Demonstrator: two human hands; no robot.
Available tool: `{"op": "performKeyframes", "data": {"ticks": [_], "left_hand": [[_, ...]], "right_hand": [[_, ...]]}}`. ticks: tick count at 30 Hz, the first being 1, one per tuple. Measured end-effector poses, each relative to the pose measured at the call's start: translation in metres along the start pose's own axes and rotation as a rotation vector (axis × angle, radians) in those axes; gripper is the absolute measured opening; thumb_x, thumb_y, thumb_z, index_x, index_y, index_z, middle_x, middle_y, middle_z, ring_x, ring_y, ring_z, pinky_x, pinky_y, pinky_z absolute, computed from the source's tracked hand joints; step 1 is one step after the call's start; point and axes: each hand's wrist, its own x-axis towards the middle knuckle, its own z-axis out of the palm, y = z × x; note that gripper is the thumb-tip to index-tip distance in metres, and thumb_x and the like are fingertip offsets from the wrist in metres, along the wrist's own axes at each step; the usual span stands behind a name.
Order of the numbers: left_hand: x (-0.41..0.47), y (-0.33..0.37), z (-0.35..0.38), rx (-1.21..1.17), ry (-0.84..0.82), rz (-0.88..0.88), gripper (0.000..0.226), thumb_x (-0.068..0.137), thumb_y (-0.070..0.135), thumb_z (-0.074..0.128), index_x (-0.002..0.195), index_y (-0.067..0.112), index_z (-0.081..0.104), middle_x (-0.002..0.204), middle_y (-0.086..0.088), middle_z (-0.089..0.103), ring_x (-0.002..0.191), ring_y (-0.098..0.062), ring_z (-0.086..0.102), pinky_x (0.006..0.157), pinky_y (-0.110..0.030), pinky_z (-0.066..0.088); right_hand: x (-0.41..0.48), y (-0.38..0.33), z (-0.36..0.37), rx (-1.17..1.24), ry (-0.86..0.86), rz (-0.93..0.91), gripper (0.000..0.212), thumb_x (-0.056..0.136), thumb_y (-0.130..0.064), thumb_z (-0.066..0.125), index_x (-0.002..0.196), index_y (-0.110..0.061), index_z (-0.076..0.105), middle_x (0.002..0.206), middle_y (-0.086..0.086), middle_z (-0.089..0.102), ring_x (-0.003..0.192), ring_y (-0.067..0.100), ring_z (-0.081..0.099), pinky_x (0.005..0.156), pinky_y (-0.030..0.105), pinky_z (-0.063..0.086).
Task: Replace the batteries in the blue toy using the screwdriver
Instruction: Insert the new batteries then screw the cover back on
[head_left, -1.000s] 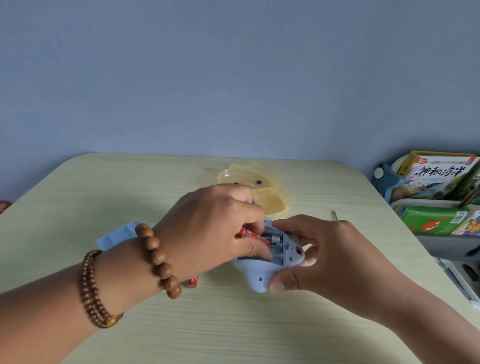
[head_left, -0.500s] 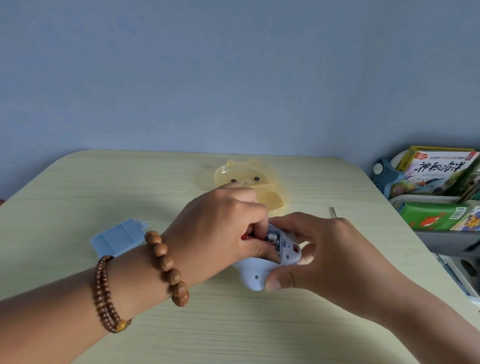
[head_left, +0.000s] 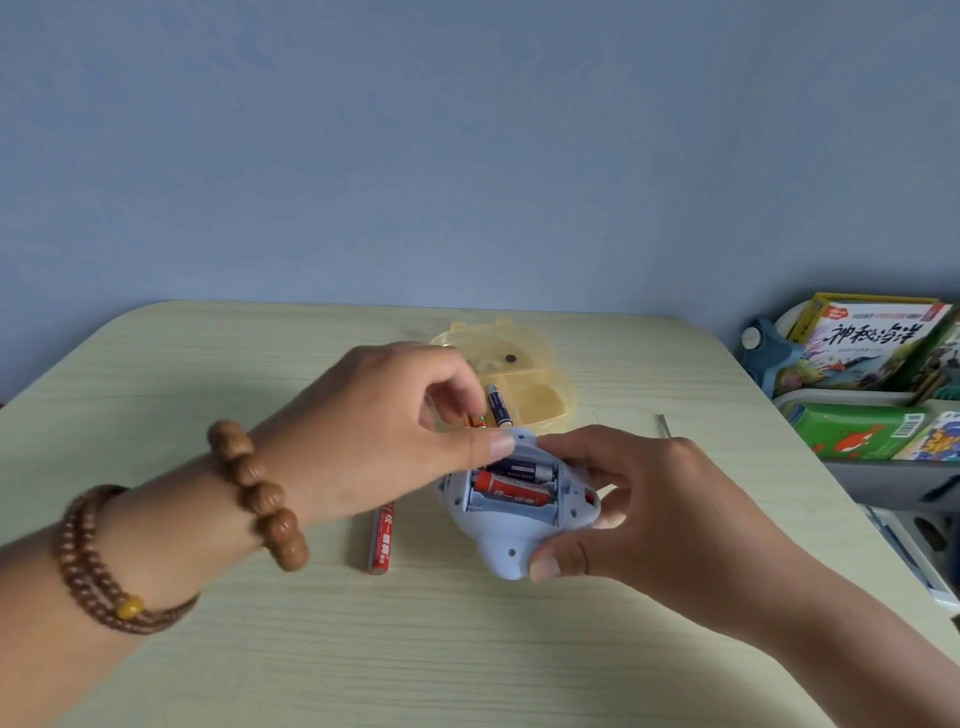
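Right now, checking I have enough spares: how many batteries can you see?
5 batteries: red and dark in the blue toy; dark and orange in the yellow box; red on the table. More may be hidden.

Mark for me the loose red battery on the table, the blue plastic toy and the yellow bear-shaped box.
Loose red cylindrical battery (head_left: 382, 540): head view, middle of its label.
Blue plastic toy (head_left: 506, 545): head view, bare shell below the open battery bay.
Yellow bear-shaped plastic box (head_left: 519, 345): head view, its bear-face lid.
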Motion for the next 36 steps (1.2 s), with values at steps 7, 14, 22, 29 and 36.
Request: {"op": "performKeyframes", "data": {"ticks": [7, 14, 22, 29, 36], "left_hand": [[0.002, -0.004, 0.004, -0.229, -0.197, -0.332, 0.031, 0.063, 0.041, 0.089, 0.086, 0.028, 0.073, 0.079, 0.008, 0.075, 0.062, -0.006, 0.069, 0.054, -0.024, 0.054], [0.005, 0.001, 0.007, -0.205, -0.241, -0.372, 0.030, 0.059, 0.040, 0.091, 0.081, 0.025, 0.077, 0.075, 0.004, 0.076, 0.072, -0.019, 0.074, 0.062, -0.030, 0.060], [0.002, 0.000, 0.005, -0.159, -0.262, -0.360, 0.031, 0.058, 0.040, 0.092, 0.081, 0.026, 0.077, 0.075, 0.008, 0.076, 0.075, -0.014, 0.073, 0.078, -0.040, 0.062], [-0.008, -0.004, -0.019, -0.067, -0.223, -0.294, 0.065, 0.045, 0.070, 0.082, 0.099, 0.037, 0.068, 0.093, 0.016, 0.070, 0.071, 0.004, 0.065, 0.077, -0.027, 0.056], [-0.027, -0.014, -0.018, 0.282, -0.458, -0.310, 0.076, 0.050, 0.072, 0.080, 0.114, 0.043, 0.049, 0.106, 0.019, 0.050, 0.085, 0.000, 0.058, 0.078, -0.023, 0.050]], "right_hand": [[0.002, -0.003, 0.000, -0.013, 0.006, 0.005, 0.073, 0.049, -0.041, 0.098, 0.114, -0.047, 0.066, 0.093, -0.026, 0.073, 0.073, -0.001, 0.070, 0.064, 0.006, 0.048], [0.003, -0.001, 0.002, -0.030, -0.002, 0.007, 0.081, 0.049, -0.042, 0.098, 0.123, -0.045, 0.064, 0.095, -0.022, 0.073, 0.073, 0.000, 0.071, 0.066, 0.008, 0.049], [0.004, -0.005, 0.002, -0.076, -0.006, -0.010, 0.081, 0.049, -0.045, 0.096, 0.124, -0.043, 0.065, 0.087, -0.025, 0.067, 0.078, -0.010, 0.065, 0.066, 0.004, 0.045], [0.002, -0.005, 0.001, -0.027, -0.022, -0.014, 0.077, 0.052, -0.038, 0.098, 0.121, -0.045, 0.065, 0.086, -0.051, 0.056, 0.073, -0.016, 0.061, 0.063, 0.002, 0.043], [0.002, -0.004, 0.000, -0.017, -0.031, -0.036, 0.075, 0.053, -0.041, 0.096, 0.120, -0.048, 0.064, 0.088, -0.054, 0.053, 0.079, -0.017, 0.059, 0.067, 0.001, 0.042]]}}
